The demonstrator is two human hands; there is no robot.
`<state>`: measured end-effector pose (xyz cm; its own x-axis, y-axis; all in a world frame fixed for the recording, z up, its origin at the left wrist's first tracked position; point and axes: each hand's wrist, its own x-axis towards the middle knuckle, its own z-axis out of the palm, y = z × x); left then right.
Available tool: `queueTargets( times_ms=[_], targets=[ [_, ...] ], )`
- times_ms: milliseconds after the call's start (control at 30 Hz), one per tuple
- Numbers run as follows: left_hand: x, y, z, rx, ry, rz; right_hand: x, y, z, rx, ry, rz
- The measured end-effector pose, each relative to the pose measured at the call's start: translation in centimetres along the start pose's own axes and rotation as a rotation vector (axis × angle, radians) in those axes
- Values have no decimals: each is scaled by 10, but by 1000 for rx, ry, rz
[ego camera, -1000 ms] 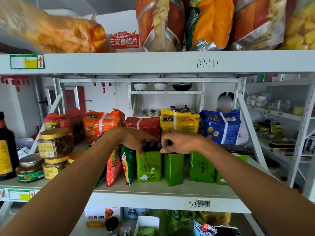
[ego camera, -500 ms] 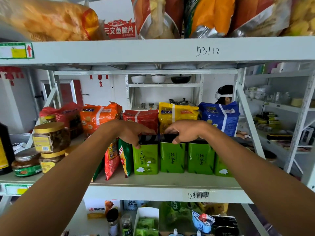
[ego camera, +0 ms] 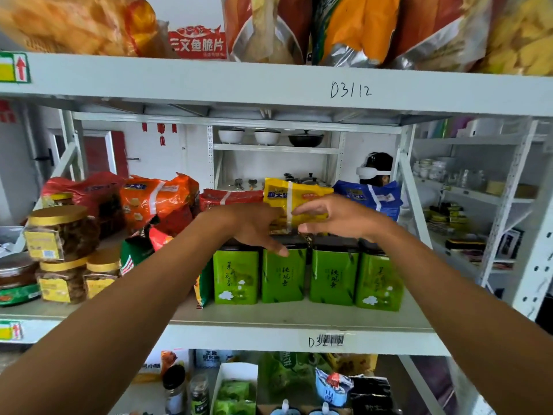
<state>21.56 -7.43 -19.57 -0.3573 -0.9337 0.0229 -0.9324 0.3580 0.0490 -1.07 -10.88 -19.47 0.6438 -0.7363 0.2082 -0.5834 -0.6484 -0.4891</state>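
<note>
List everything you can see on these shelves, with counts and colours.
green tins: four, green, front row of the middle shelf
yellow packet: one, yellow, behind the tins
blue packet: one, blue, right of the yellow one
orange packet: one, orange, left rear
red packets: two, red, either side of the orange one
gold-lidded jars: at least four, clear, stacked at left
snack bags: several, orange and yellow, top shelf
shelf unit: one, white
left hand: one, open, above the tins
right hand: one, open, by the yellow packet
</note>
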Motion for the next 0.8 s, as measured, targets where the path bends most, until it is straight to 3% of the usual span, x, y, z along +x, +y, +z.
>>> queueTargets(
  times_ms=[133, 233, 300, 367, 467, 567, 633, 700, 800],
  targets=[
    [27, 52, 6, -91, 107, 144, -32, 31, -35, -157, 44, 165],
    [49, 83, 16, -70, 29, 86, -56, 62, -40, -323, -77, 397],
    [64, 91, 28, -20, -89, -1, -73, 86, -37, -319, -97, 448],
    [76, 91, 38, 15, -132, -59, -91, 107, -29, -220, -58, 442],
    [76, 100, 45, -13, -118, -89, -115, 134, -7, 88, 156, 483],
    [57, 125, 45, -49, 86, -111, -131, 146, 21, 408, 405, 451],
    [37, 140, 47, -298, 300, -122, -143, 127, 32, 570, 628, 427],
    [9, 149, 52, -737, 520, -52, -162, 103, 41, 689, 876, 382],
    [-44, 170, 60, -1299, 729, -34, -195, 57, 57, 907, 1049, 268]
  ],
)
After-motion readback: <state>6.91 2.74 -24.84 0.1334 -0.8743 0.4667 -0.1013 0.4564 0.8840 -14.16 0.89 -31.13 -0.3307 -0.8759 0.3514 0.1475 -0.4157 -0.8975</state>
